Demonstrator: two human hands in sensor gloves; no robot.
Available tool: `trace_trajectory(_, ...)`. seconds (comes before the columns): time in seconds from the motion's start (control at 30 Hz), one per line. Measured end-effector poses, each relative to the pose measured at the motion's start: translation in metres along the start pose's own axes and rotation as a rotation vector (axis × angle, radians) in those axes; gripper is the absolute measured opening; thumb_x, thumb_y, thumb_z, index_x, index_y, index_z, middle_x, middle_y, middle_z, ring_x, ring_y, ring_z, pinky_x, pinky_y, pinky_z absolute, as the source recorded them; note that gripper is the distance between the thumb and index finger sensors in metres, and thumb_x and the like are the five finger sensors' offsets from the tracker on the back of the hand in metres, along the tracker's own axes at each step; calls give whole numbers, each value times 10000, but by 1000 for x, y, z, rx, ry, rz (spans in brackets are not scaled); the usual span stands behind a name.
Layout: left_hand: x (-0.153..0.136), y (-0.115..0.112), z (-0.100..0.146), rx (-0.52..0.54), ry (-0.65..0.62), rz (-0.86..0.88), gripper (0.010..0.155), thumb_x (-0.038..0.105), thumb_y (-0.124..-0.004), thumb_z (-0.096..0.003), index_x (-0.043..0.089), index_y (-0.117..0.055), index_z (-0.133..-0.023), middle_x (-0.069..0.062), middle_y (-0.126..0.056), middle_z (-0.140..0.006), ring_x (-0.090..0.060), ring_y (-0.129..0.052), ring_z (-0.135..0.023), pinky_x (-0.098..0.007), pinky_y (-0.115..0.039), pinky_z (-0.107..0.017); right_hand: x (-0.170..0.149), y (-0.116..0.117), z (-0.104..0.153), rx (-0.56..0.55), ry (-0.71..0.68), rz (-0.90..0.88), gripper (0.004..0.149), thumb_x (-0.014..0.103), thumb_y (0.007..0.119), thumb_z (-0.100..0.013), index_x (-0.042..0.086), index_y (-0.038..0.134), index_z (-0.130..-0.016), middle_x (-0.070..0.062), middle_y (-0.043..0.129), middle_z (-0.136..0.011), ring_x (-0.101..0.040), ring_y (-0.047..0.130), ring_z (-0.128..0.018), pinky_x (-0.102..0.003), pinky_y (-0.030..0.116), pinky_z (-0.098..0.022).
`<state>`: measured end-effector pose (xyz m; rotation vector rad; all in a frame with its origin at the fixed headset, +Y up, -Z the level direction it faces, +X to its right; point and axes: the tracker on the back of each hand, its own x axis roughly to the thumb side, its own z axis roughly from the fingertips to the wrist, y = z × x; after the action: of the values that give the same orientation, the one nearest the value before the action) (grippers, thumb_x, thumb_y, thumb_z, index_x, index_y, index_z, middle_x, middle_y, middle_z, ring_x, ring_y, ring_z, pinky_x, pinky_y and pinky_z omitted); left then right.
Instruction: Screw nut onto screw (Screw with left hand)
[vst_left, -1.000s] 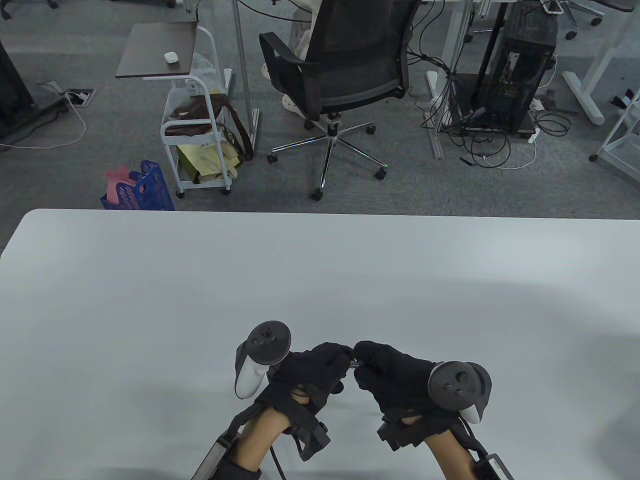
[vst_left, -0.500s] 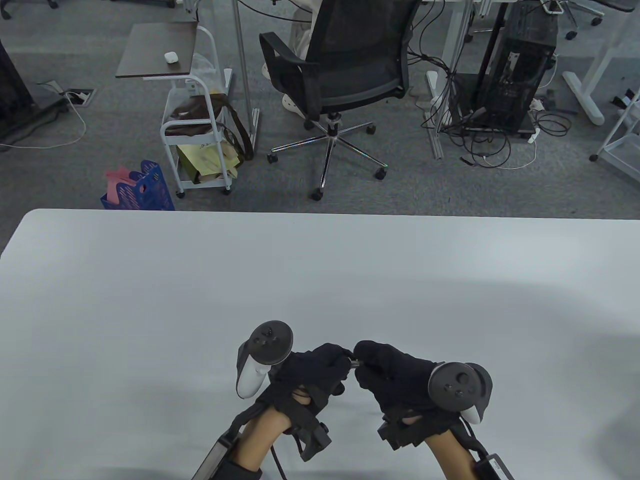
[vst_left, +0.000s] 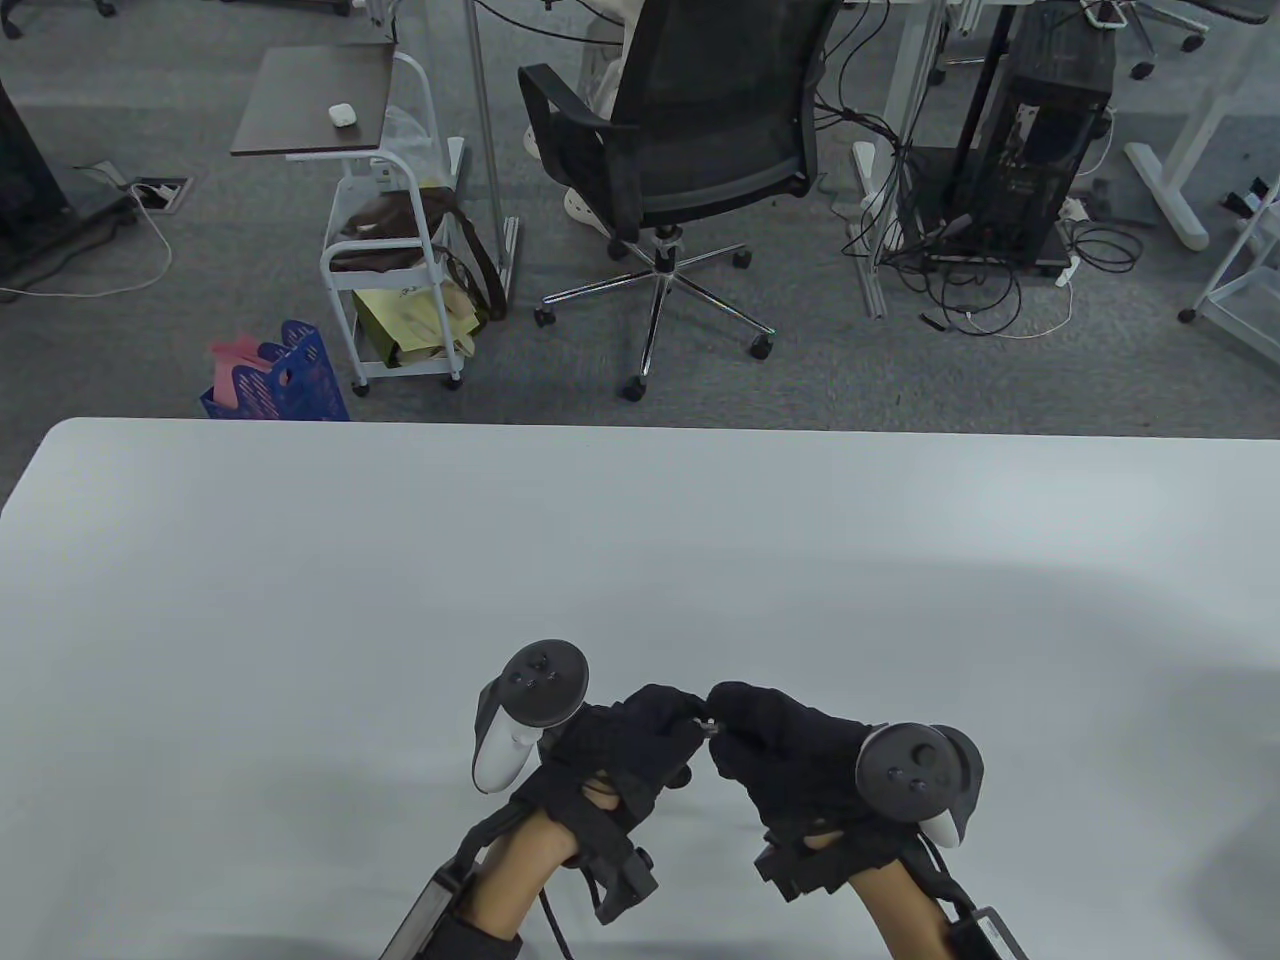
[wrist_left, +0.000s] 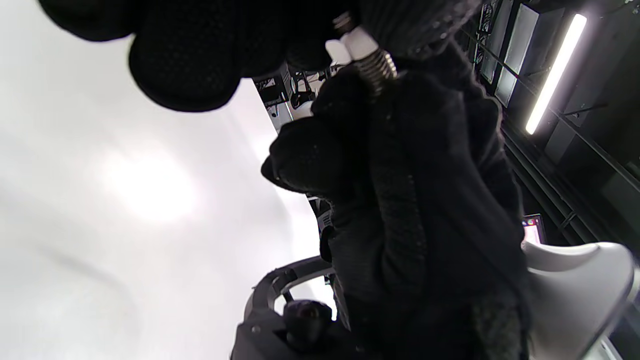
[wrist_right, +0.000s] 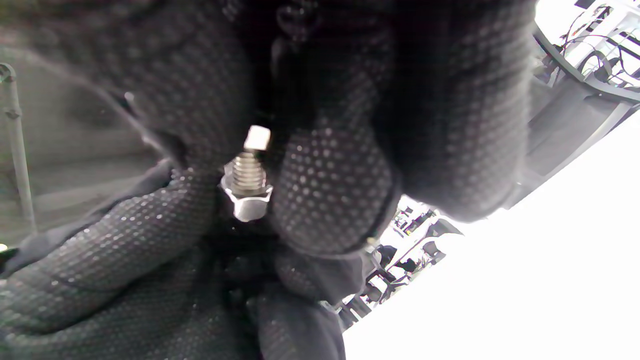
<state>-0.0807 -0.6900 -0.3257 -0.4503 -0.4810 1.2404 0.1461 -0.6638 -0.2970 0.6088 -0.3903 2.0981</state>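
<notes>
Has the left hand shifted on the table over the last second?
No. The left hand sits at the same spot against the table's far edge, fingertips meeting the right hand.

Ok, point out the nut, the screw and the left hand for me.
nut (wrist_right: 246, 204): right wrist view, on its hex face.
screw (wrist_right: 247, 172): right wrist view, on the bare threads.
left hand (vst_left: 625, 745): table view, on the glove's back.

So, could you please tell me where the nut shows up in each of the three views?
Table view: nut between the touching fingertips, lower centre.
Left wrist view: top centre, above the screw threads.
Right wrist view: left of centre, on the screw.
Shared landmark: the screw.
</notes>
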Motion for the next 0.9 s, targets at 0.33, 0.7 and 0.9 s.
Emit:
trace_trajectory(0.33, 1, -1, 0, 33, 1, -20, 565, 379, -688, -446, 34, -709, -894, -283, -780, -816, -450, -892, -547, -636, -652, -498, 1, 1, 0, 9, -5, 18, 477, 331, 951, -324, 171, 862, -764, -69, 1018, -636, -162, 1164, -329, -387, 1026, -300)
trace_trajectory(0.7, 2, -1, 0, 32, 8, -19, 572, 381, -693, -447, 26, -714, -894, -286, -789, -806, -452, -897, -536, -642, -650, -495, 0, 0, -1, 5, 0, 11, 476, 330, 951, -325, 170, 862, -764, -69, 1018, -637, -161, 1164, -330, -386, 1026, -301)
trace_trajectory(0.9, 0, -1, 1, 10, 1, 8, 640, 432, -668, -453, 63, -610, -972, -273, -726, -867, -435, -873, -590, -626, -638, -522, 1, 0, 0, -3, -3, 5, 477, 331, 951, -325, 169, 861, -765, -68, 1018, -637, -161, 1164, -329, -386, 1026, -300)
